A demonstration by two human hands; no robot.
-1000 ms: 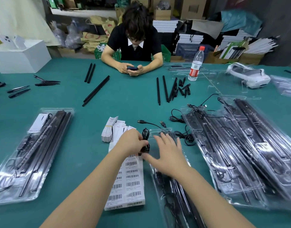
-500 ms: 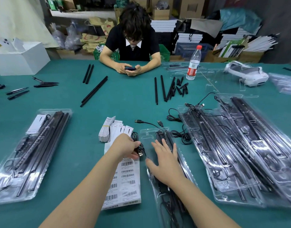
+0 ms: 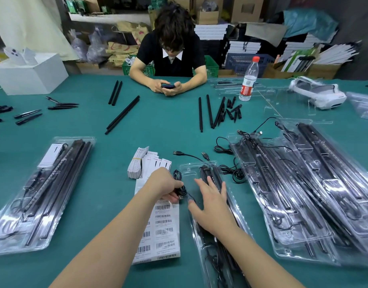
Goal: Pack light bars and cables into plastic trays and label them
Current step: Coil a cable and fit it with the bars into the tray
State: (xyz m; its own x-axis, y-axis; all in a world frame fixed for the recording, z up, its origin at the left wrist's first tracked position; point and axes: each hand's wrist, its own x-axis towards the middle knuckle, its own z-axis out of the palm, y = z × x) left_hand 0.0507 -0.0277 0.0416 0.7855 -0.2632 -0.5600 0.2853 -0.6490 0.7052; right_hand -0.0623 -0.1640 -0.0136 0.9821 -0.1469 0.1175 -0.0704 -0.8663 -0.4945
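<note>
A clear plastic tray (image 3: 191,170) with black light bars lies lengthwise in front of me. My right hand (image 3: 210,202) lies flat on it, fingers spread and straight. Just left of the tray, my left hand (image 3: 164,183) grips a coiled black cable (image 3: 178,179) over a sheet of barcode labels (image 3: 162,231). Loose black cables (image 3: 231,170) trail off the tray's far end.
A filled tray (image 3: 43,190) lies at the left and a stack of filled trays (image 3: 303,194) at the right. Small cards (image 3: 145,163), loose black bars (image 3: 122,114) and a water bottle (image 3: 248,80) sit farther out. A person sits opposite holding a phone.
My left hand has drawn the coiled cable back toward me and to the left, off the tray's end. My right hand has slid down the tray and flattened on it.
</note>
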